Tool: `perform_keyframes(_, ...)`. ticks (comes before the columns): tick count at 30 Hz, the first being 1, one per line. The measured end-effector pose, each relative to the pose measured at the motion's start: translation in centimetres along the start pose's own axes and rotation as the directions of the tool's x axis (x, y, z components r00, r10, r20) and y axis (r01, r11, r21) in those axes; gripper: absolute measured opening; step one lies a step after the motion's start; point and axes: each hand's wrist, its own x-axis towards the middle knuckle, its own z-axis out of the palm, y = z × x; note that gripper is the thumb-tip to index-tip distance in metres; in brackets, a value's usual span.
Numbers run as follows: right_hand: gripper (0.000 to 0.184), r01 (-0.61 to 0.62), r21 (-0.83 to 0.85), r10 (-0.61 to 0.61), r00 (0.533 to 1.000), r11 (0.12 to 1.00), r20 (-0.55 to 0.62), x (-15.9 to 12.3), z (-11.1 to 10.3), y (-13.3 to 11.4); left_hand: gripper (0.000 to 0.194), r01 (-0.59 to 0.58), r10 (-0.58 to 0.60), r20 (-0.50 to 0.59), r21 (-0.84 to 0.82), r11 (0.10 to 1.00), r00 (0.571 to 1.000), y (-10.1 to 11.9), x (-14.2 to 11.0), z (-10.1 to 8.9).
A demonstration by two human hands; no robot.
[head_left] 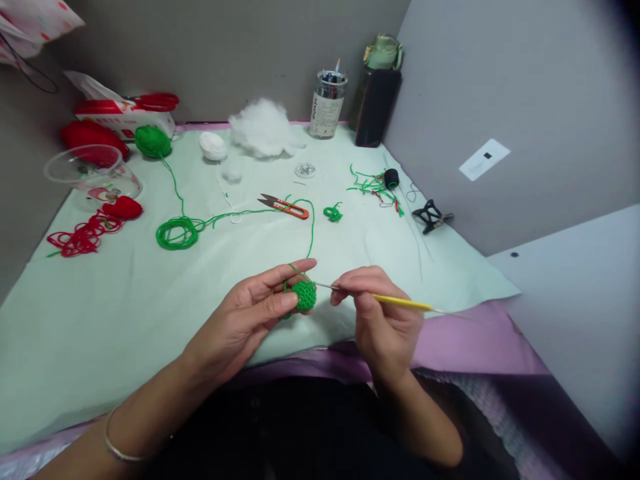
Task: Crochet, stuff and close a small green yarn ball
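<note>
My left hand (250, 313) pinches a small green crocheted piece (305, 295) between thumb and fingers, just above the near edge of the pale green cloth (125, 313). My right hand (383, 313) grips a yellow-handled crochet hook (400, 303), whose metal tip reaches into the green piece. A green yarn strand (311, 227) runs from the piece back across the cloth to a loose green coil (176, 233) and on to a green yarn ball (153, 141).
Orange thread snips (284, 206) lie mid-cloth. Red yarn (83, 237) and a clear bowl (90, 172) sit at the left; white stuffing (264, 128), a pen jar (327, 103) and a dark bottle (375, 100) stand at the back. Grey partition walls close the back and right.
</note>
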Motion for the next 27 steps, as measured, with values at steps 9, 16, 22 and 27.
perform_keyframes(9, 0.015, -0.26, 0.338, 0.245, 0.966, 0.905, 0.088, 0.8, -0.2, -0.1, 0.038, -0.069, 0.066, 0.027, 0.125, 0.99, 0.997, 0.3, -0.1, -0.2)
perform_keyframes(16, 0.017, -0.129, 0.079, 0.112, 0.975, 0.988, 0.192, 0.2, 0.3, -0.1, 0.052, -0.101, 0.088, 0.062, 0.249, 0.963, 0.994, -0.6, -0.1, -0.4)
perform_keyframes(22, 0.017, -0.146, 0.095, 0.121, 0.967, 0.985, 0.224, 0.5, 0.5, -0.1, 0.054, -0.139, 0.133, 0.04, 0.318, 0.938, 0.99, -0.6, -0.2, -0.6)
perform_keyframes(27, 0.017, -0.136, 0.064, 0.115, 0.958, 0.989, 0.264, 0.6, 0.6, -0.1, 0.054, -0.119, 0.119, 0.019, 0.268, 0.956, 0.993, -0.6, -0.4, -0.1)
